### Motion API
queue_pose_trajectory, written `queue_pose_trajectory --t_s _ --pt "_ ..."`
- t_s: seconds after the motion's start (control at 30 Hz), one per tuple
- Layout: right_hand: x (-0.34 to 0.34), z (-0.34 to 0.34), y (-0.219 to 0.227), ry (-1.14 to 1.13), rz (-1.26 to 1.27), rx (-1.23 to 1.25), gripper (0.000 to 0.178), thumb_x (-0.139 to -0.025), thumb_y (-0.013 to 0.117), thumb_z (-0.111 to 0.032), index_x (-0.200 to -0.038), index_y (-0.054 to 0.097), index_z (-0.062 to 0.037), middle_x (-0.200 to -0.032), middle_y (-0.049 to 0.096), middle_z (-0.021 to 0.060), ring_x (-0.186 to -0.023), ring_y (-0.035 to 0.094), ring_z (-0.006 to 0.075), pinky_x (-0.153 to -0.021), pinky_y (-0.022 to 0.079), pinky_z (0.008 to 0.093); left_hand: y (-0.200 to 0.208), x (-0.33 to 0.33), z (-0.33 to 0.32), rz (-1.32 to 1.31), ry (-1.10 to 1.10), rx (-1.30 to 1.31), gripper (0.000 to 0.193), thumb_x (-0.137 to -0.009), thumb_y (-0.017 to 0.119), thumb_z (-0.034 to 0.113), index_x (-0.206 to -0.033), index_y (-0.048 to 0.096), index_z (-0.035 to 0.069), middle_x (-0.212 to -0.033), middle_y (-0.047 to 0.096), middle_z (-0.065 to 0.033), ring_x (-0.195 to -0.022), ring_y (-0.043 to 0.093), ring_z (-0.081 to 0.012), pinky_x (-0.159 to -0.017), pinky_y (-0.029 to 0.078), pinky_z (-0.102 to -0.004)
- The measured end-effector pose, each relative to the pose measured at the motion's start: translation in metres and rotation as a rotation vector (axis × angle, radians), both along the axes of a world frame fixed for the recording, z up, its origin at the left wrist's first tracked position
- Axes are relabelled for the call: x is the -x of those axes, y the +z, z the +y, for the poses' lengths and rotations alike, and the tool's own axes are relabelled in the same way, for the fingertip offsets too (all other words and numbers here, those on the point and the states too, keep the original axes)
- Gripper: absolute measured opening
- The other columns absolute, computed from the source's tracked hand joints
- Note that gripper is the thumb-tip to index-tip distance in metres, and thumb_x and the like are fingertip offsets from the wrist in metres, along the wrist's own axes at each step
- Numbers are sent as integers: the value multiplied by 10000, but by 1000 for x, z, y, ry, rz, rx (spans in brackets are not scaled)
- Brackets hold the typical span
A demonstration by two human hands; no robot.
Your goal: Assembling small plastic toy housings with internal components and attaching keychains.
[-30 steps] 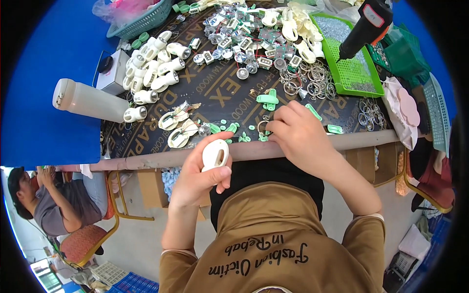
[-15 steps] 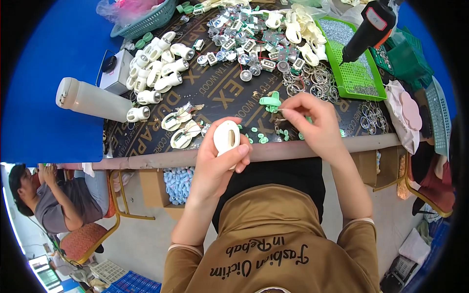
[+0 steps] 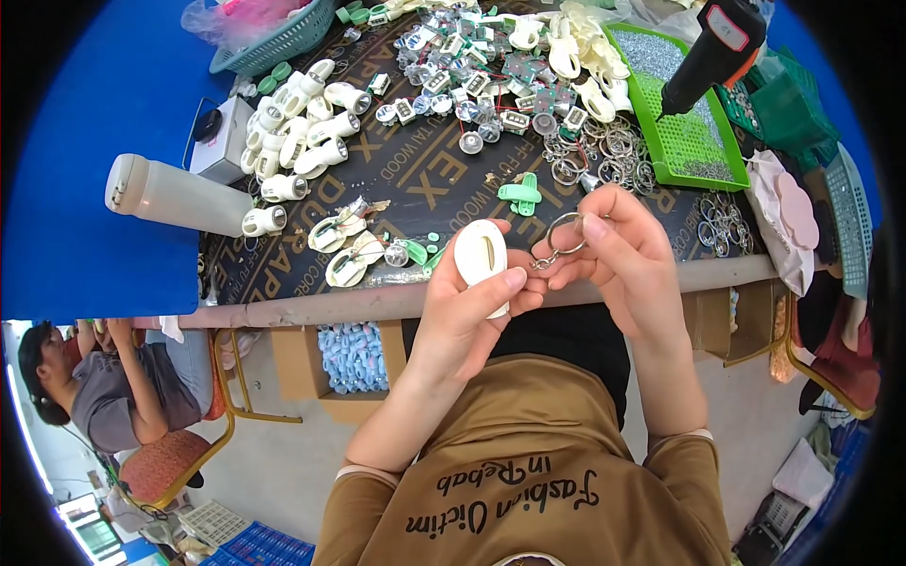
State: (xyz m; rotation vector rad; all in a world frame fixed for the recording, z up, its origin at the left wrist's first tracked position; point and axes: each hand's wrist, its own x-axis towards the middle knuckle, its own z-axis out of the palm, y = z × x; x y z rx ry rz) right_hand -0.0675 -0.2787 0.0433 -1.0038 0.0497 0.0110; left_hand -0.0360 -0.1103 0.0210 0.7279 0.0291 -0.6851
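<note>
Between the thumb and fingers of my left hand [image 3: 467,302] is a white oval plastic casing [image 3: 483,253] with a slot in its face. Close beside it, my right hand [image 3: 628,255] pinches a metal key ring [image 3: 564,234] whose short chain hangs toward the casing. Whether the chain touches the casing I cannot tell. Beyond my hands, green plastic pieces [image 3: 520,193] lie on the dark tabletop. Left of my left hand are two opened casings [image 3: 351,264] with wires showing, and small green parts [image 3: 415,251].
White flashlights [image 3: 307,127] are piled at the left near a pale bottle [image 3: 179,193]. Circuit boards and lenses [image 3: 491,80] heap at the back, with key rings [image 3: 604,156] beside them. A dark electric screwdriver [image 3: 713,57] hangs over a green tray [image 3: 694,123]. Someone [image 3: 132,377] sits at far left.
My right hand has come up holding a key ring with chain, nearer my left hand. My left hand, with the casing, has shifted right. The green pieces now lie uncovered.
</note>
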Motion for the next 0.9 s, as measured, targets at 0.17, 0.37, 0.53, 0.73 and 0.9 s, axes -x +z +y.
queue_pose_trajectory --t_s 0.17,0.37,0.53,0.73,0.9 --pt "4 1 -6 -9 -7 -62 97 -914 462 -120 -924 472 -25 -876 609 126 -753 641 218 -666 547 292 0 -1 0 0 12 -1 446 -797 586 -12 -1192 387 40 -918 587 -115 -792 619 -194 -663 537 -280" --pt "7 4 -15 -12 -4 -125 90 -912 465 -120 -946 471 -37 -879 612 123 -758 643 220 -670 548 295 3 0 0 -29 10 -30 440 -789 596 -18 -1174 392 40 -869 576 -114 -723 601 -171 -608 513 -264" --pt "12 9 -13 36 -2 -265 136 -894 494 -110 -1003 468 -33 -938 597 123 -819 610 186 -739 513 296 9 1 0 -107 35 -90 427 -776 606 -29 -1142 396 35 -819 562 -105 -664 567 -141 -549 467 -244" --pt "17 21 -14 8 -132 77 305 -746 622 59 -1018 515 -29 -885 566 56 -768 556 125 -710 462 244 17 -3 3 -255 15 -189 425 -749 609 -57 -1111 401 27 -776 562 -91 -622 546 -115 -516 449 -222" --pt "18 23 -10 -262 -409 919 133 -698 648 39 -800 608 -37 -803 573 76 -642 578 160 -511 452 259 21 -5 5 -255 -4 -223 431 -732 621 -66 -1098 413 26 -757 564 -81 -603 543 -107 -496 442 -212"
